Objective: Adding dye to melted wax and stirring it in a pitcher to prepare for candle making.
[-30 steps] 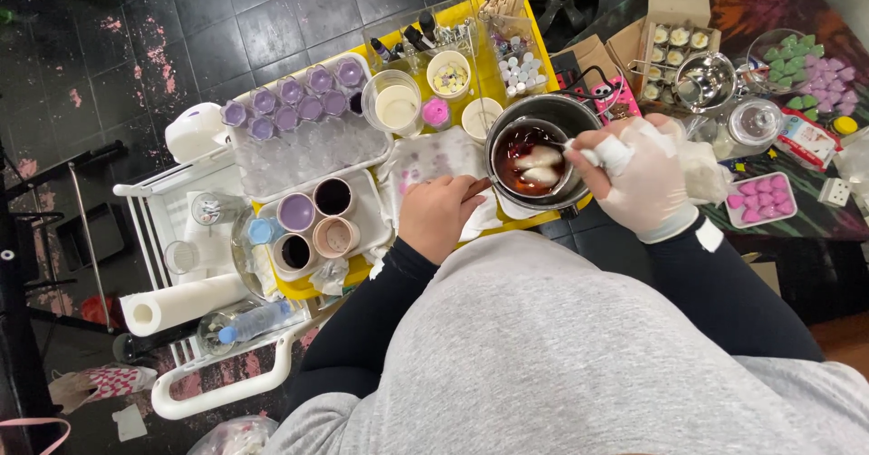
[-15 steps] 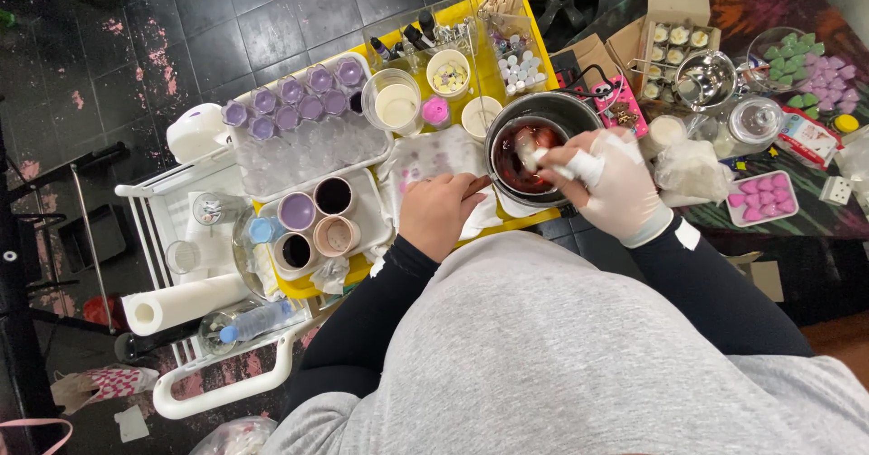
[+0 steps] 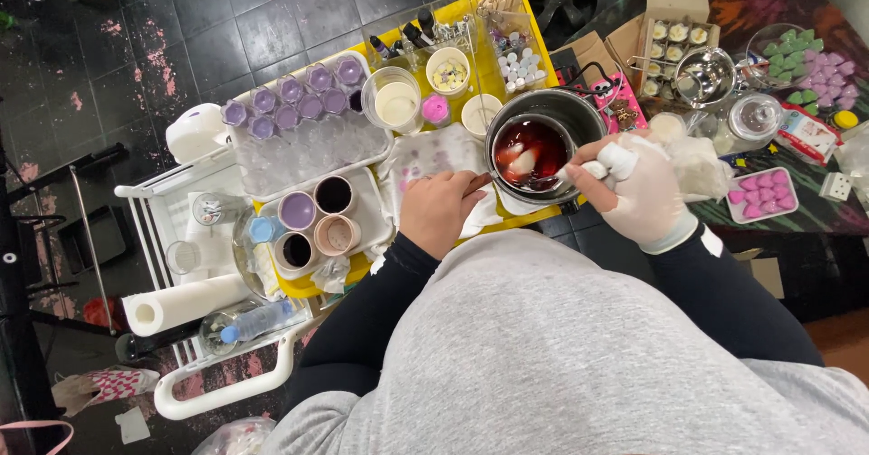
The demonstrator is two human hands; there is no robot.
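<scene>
While the metal pot (image 3: 543, 143) stood just right of the middle of the frame, on the near edge of the yellow table (image 3: 507, 43), it held a dark red liquid (image 3: 529, 152) with some pale lumps floating in it. In my judgement the main risk was a spill: the pot sat close to the table edge, and a strong push with the stirring tool (image 3: 593, 167) could tip it or throw the liquid over the rim onto the white paper towel (image 3: 439, 152) beside it. Such liquid, if it was hot, could also burn the bare left hand.

The right hand (image 3: 643, 197), in a white glove, was closed around the pale handle of the tool, whose tip dipped into the liquid. The left hand (image 3: 441, 209) was bare and loosely curled, its fingers resting on the paper towel, just left of the pot; a thin brown stick (image 3: 477, 183) seemed to lie under its fingers, but I could not tell if it gripped it.

Further left stood a white tray (image 3: 376, 215) with small round cups, and above it a row of purple cups (image 3: 299, 102).
</scene>
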